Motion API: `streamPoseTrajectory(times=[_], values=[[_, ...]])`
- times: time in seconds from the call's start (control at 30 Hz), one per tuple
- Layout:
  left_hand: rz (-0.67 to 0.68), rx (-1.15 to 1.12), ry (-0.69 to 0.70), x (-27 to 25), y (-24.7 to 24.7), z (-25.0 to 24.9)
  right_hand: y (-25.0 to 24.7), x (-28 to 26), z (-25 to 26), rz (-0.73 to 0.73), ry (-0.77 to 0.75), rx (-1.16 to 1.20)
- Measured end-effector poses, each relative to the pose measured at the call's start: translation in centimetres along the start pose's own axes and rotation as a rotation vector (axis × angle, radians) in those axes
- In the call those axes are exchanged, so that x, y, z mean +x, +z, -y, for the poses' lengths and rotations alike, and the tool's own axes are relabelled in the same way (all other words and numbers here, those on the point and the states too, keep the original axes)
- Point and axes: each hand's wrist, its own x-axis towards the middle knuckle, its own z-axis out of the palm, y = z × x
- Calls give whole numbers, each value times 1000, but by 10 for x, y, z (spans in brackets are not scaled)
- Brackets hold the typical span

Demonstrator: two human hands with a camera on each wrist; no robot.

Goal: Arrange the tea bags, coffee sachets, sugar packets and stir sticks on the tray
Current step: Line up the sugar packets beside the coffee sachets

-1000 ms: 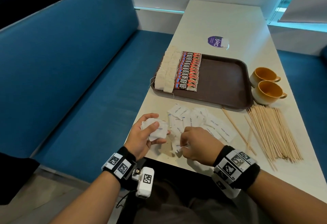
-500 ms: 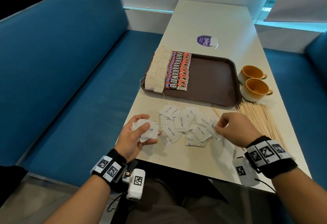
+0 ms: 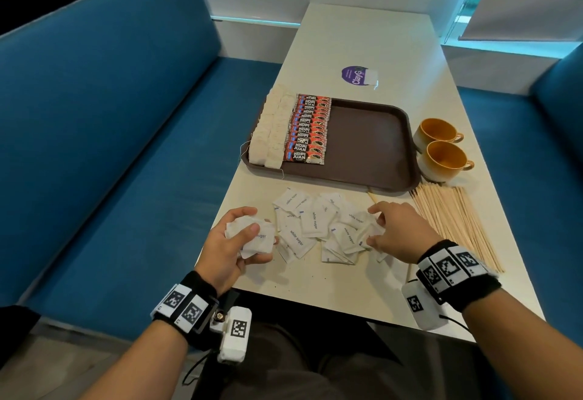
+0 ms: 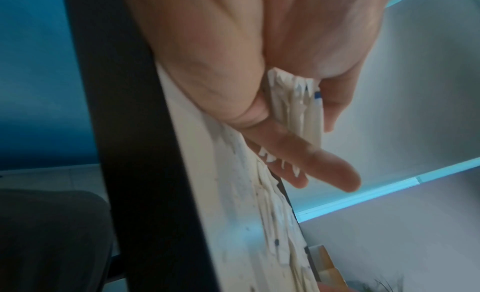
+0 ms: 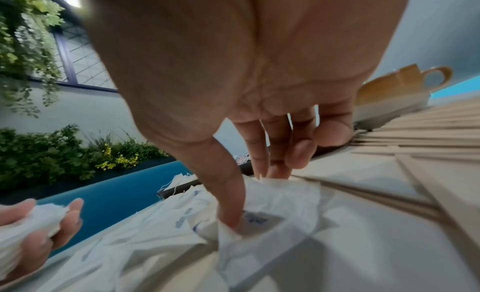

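Left hand (image 3: 232,246) grips a stack of sugar packets (image 3: 252,237) at the desk (image 3: 315,286) edge. Right hand (image 3: 396,230) pinches one packet in the loose pile (image 3: 318,226), thumb and fingertips curled on it, just before the tray (image 3: 366,147)

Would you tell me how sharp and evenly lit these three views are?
Head view: sharp, wide-angle bowing, printing on the white sugar packets readable. Left wrist: dim, soft, left hand smeared. Right wrist: right hand blurred, packets washed pale.
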Motion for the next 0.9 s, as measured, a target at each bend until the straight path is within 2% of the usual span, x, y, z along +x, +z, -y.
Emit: streamPoseTrajectory(times=[0.13, 0.3, 0.43, 0.53, 0.63, 0.7, 0.77, 0.83, 0.9], values=[[49, 5, -12, -2, 21, 2, -2, 6, -3, 35, 24, 36], [83, -37, -115, -1, 37, 17, -11, 0, -2, 29, 1, 37], [133, -45, -135, 4, 34, 19, -29, -13, -1, -62, -63, 214], [167, -80, -135, 5, 31, 17, -41, -22, 17, -116, -105, 464], [160, -105, -154, 7, 30, 18, -37, -30, 55, 34, -237, 715], [126, -104, -156, 7, 33, 18, -24, -30, 78, 162, -328, 783], [112, -97, -151, 7, 35, 19, -6, -25, 94, 226, -388, 698], [120, -80, -156, 8, 34, 20, 8, -20, 107, 203, -376, 537], [99, -94, -178, 9, 31, 22, 16, -19, 114, 160, -330, 491]])
